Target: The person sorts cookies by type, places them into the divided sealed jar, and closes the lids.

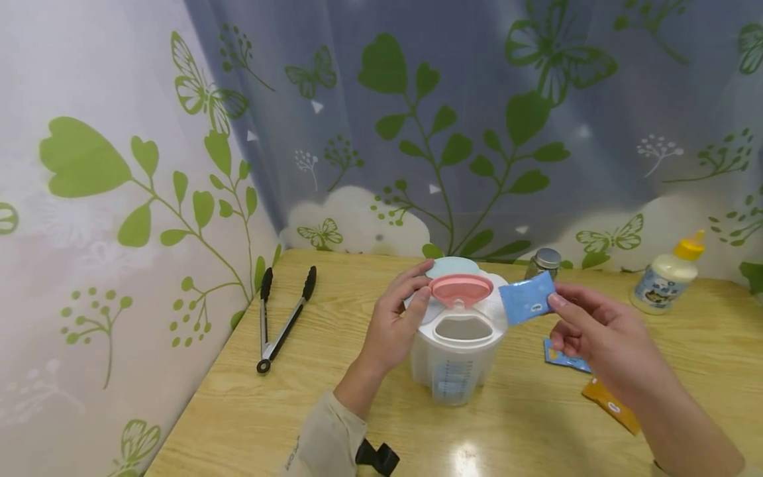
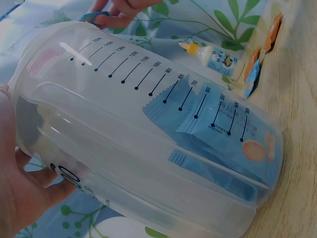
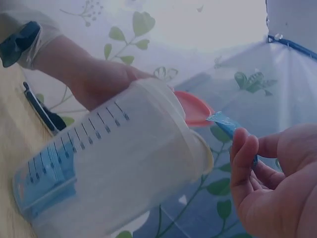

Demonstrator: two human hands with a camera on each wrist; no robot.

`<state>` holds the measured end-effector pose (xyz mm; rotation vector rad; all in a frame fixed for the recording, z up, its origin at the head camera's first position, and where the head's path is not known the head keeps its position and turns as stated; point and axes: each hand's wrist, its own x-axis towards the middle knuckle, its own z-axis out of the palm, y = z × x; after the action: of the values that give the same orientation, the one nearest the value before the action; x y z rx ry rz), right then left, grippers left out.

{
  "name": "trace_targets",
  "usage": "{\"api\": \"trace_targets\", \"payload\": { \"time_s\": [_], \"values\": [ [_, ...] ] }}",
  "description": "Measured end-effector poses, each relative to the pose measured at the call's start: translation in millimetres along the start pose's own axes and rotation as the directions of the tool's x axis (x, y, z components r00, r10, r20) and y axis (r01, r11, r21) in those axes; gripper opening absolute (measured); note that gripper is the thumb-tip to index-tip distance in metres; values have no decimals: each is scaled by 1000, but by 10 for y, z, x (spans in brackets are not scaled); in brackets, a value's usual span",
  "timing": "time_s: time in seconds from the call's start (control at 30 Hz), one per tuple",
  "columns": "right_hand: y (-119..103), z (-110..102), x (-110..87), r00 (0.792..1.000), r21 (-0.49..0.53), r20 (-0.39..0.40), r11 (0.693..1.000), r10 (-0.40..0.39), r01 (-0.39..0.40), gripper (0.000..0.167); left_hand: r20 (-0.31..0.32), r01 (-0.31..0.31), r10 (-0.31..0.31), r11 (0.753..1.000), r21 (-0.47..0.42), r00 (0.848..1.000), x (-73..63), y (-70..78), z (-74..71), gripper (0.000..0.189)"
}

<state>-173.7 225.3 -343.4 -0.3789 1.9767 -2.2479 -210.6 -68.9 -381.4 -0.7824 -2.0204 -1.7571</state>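
A translucent plastic storage canister [image 1: 491, 361] with measuring marks stands on the table, its white lid [image 1: 499, 298] on top. One pink flap [image 1: 461, 286] is raised over an uncovered opening. My left hand [image 1: 390, 324] grips the canister at the lid's left side, with thumb and fingers round the edge. Just right of the opening, my right hand [image 1: 608, 338] pinches a small blue packet [image 1: 526, 301] between thumb and fingers. Several blue packets [image 2: 228, 134] lie low inside the canister, seen through its wall in the left wrist view.
Another blue packet [image 1: 557, 358] and an orange packet [image 1: 610, 404] lie under the right hand. Tongs [image 1: 286, 331] rest spread at the left. A small jar [image 1: 545, 260] with a silver lid and a squeeze bottle [image 1: 663, 281] with a yellow cap stand near the back wall.
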Motion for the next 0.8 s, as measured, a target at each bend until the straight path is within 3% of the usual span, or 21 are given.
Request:
{"api": "trace_targets", "payload": {
  "time_s": [0.2,0.33,0.5,0.63,0.8],
  "values": [
    [-132,304,10,995,-126,-16,987,-102,99,29,-3,9,-9,1000,0,1000,11,-12,10,28],
    [-169,465,26,981,-212,-26,960,-194,184,27,-4,17,-17,1000,3,1000,8,-15,10,27],
    [-175,594,51,962,-297,-62,925,-265,236,23,-6,20,-20,1000,6,1000,7,-13,7,26],
    [-177,649,78,960,-348,-78,909,-270,228,24,-7,21,-20,1000,5,1000,1,-15,6,25],
    [-156,677,97,978,-371,-48,912,-204,172,24,-4,25,-25,1000,12,1000,-1,-6,-4,26]
  ]
}}
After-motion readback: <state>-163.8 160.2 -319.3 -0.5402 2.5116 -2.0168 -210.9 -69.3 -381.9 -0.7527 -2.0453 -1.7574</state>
